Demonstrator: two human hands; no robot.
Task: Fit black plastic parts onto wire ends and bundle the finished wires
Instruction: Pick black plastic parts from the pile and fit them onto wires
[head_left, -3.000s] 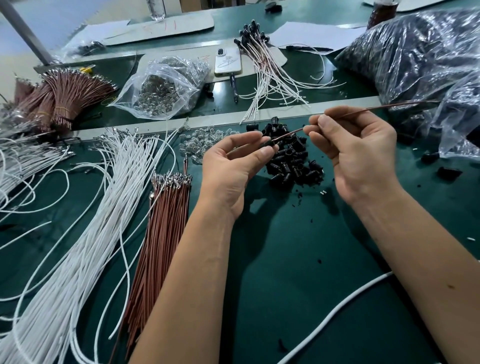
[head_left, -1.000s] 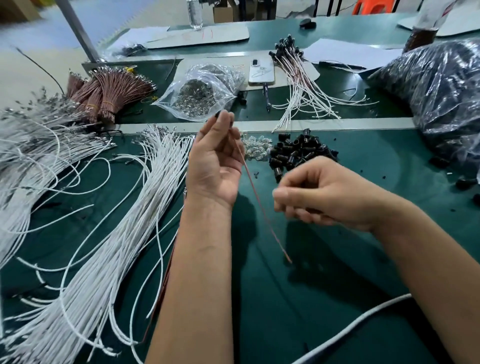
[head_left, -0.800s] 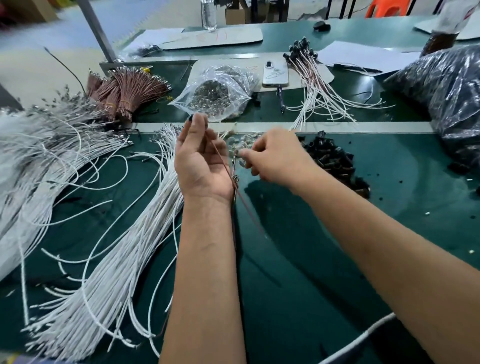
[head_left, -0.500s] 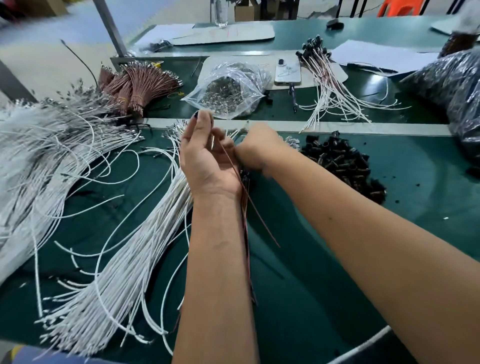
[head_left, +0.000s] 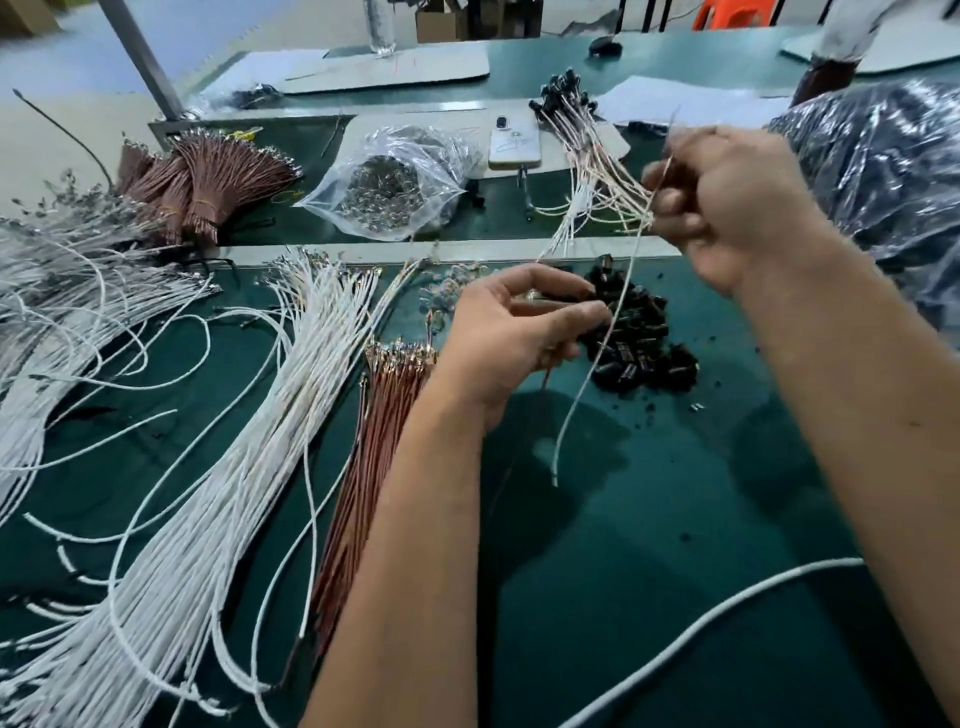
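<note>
One thin white wire (head_left: 597, 358) dangling from right grip's (head_left: 727, 208) pinch; left grip (head_left: 519, 327) curled, contents unclear.

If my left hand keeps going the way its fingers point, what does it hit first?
Most likely the pile of black plastic parts: the left hand has fingertips pointing right, already at its edge, though depth is unclear.
</note>
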